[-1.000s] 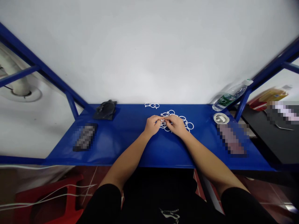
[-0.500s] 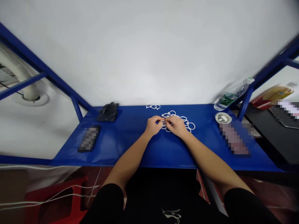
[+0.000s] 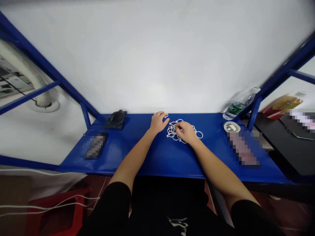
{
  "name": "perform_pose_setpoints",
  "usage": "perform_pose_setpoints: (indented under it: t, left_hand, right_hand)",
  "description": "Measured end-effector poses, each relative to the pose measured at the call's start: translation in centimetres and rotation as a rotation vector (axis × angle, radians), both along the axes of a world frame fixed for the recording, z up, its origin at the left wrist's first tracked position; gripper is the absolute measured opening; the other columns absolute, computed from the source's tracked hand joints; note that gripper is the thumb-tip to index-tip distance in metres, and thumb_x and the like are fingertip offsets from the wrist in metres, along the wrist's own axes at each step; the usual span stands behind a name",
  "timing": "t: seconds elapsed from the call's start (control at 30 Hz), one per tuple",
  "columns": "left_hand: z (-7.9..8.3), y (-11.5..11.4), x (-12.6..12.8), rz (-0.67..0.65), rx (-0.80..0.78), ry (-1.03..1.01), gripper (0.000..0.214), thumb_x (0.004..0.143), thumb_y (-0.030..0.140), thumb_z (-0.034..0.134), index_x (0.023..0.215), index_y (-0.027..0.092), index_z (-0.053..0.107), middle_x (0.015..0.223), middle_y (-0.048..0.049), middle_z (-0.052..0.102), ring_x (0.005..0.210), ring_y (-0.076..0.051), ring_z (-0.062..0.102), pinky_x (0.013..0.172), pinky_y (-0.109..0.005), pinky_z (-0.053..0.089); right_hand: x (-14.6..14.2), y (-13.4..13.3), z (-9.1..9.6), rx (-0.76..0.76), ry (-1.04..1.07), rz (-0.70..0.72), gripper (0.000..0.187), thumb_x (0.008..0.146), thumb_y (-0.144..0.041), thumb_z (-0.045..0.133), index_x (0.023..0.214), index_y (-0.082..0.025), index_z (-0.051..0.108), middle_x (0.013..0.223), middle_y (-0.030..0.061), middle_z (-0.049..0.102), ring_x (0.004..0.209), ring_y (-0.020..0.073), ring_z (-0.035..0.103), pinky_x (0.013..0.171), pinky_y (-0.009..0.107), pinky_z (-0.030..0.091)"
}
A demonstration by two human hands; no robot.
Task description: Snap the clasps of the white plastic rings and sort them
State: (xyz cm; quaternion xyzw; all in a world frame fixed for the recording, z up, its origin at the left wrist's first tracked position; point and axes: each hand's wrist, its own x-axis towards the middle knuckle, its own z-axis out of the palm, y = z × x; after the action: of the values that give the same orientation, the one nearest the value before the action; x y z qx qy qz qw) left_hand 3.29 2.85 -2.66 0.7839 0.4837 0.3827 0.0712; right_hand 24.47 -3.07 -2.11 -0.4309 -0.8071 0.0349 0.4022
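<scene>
A loose pile of white plastic rings [image 3: 173, 132] lies on the blue bench top [image 3: 157, 154] near the back wall. My right hand [image 3: 187, 131] rests on the pile's right side, with its fingertips pinched on one ring. My left hand [image 3: 158, 122] reaches to the back edge with curled fingers. It is over a short row of white rings [image 3: 166, 115], and its fingers close on one of them. Most of that row is hidden under the hand.
A dark crumpled cloth [image 3: 116, 119] lies at the back left, with a blurred flat object [image 3: 95, 145] in front of it. On the right are a lying water bottle [image 3: 237, 105], a round metal tin [image 3: 231, 127] and another blurred object [image 3: 242, 149]. Blue frame posts flank the bench.
My left hand left the pile and moved back and left to the row of rings by the wall. My right hand stayed on the pile. The view tilted slightly.
</scene>
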Motion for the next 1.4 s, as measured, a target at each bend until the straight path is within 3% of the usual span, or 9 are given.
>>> perform_pose_setpoints:
  t: [0.1,0.27,0.4,0.57,0.77,0.9,1.07,1.23,1.4]
  left_hand:
    - [0.3,3.0,-0.9,0.103,-0.08,0.318,0.041,0.098,0.049,0.061,0.133,0.029,0.07,0.151,-0.011,0.056,0.141,-0.033,0.048,0.119,-0.05,0.035]
    - [-0.5,5.0,-2.2,0.031,-0.231,0.627,0.057,0.1,0.061,0.051,0.15,0.034,0.056,0.159,-0.0128,0.048,0.145,-0.036,0.044,0.116,-0.054,0.034]
    - [-0.9,3.4,-3.1,0.034,-0.177,0.626,0.049,0.103,0.055,0.048,0.145,0.032,0.061,0.154,-0.0133,0.054,0.141,-0.033,0.05,0.114,-0.053,0.036]
    - [-1.2,0.2,-5.7,0.004,-0.049,0.653,0.037,0.105,0.037,0.046,0.131,0.031,0.071,0.143,-0.0123,0.065,0.131,-0.03,0.059,0.121,-0.056,0.026]
    - [-0.7,-3.5,-8.3,0.067,-0.058,0.596,0.021,0.097,0.033,0.061,0.104,0.026,0.079,0.152,-0.0125,0.059,0.143,-0.032,0.051,0.123,-0.059,0.025]
    - [1.3,-5.5,-6.7,0.094,-0.051,0.425,0.014,0.096,0.034,0.066,0.097,0.026,0.077,0.153,-0.0093,0.058,0.143,-0.032,0.051,0.123,-0.059,0.027]
    - [3.2,-6.6,-1.3,-0.045,0.019,0.125,0.02,0.105,0.031,0.051,0.104,0.025,0.07,0.137,-0.0071,0.07,0.131,-0.026,0.06,0.123,-0.055,0.025]
    - [1.0,-6.9,2.4,-0.071,0.011,-0.086,0.021,0.106,0.027,0.046,0.099,0.023,0.067,0.108,-0.0037,0.077,0.106,-0.021,0.068,0.118,-0.046,0.033]
    - [-1.3,-6.8,1.4,-0.099,0.005,-0.127,0.026,0.106,0.029,0.046,0.089,0.022,0.065,0.085,-0.0021,0.073,0.088,-0.02,0.068,0.108,-0.043,0.043]
  right_hand:
    - [0.1,0.0,0.2,-0.012,-0.028,0.002,0.013,0.091,-0.018,0.059,0.094,-0.021,0.072,0.085,0.0064,0.073,0.081,0.0237,0.066,0.078,0.036,0.05]
    - [0.2,0.0,0.5,-0.028,-0.049,-0.016,0.015,0.094,-0.018,0.058,0.095,-0.021,0.073,0.089,0.0069,0.075,0.084,0.0239,0.067,0.08,0.036,0.049]
    - [0.4,0.3,0.4,-0.068,-0.073,-0.062,0.015,0.093,-0.019,0.059,0.093,-0.022,0.073,0.087,0.0063,0.075,0.084,0.0242,0.066,0.08,0.036,0.048]
    - [0.7,0.7,0.3,-0.129,-0.097,-0.056,0.017,0.092,-0.018,0.058,0.092,-0.021,0.075,0.092,0.0064,0.076,0.088,0.024,0.066,0.084,0.036,0.048]
    - [1.1,1.0,0.2,-0.119,-0.134,-0.099,0.015,0.089,-0.017,0.061,0.089,-0.02,0.076,0.092,0.0082,0.076,0.088,0.0251,0.065,0.085,0.038,0.049]
    - [0.3,0.1,0.6,-0.002,-0.052,-0.027,0.017,0.094,-0.022,0.06,0.104,-0.02,0.074,0.101,0.0102,0.075,0.095,0.0279,0.065,0.089,0.045,0.052]
    - [-1.0,-1.7,1.6,0.083,0.067,0.122,0.039,0.1,-0.028,0.058,0.139,-0.024,0.059,0.128,0.014,0.067,0.119,0.0291,0.063,0.102,0.051,0.054]
    - [-0.8,-1.8,1.4,0.063,0.093,0.171,0.035,0.102,-0.025,0.055,0.136,-0.026,0.063,0.124,0.0122,0.069,0.111,0.0255,0.067,0.094,0.044,0.059]
    - [-0.9,-1.6,0.6,-0.01,0.032,0.178,0.023,0.101,-0.026,0.056,0.119,-0.024,0.071,0.102,0.0078,0.076,0.087,0.0208,0.07,0.08,0.035,0.057]
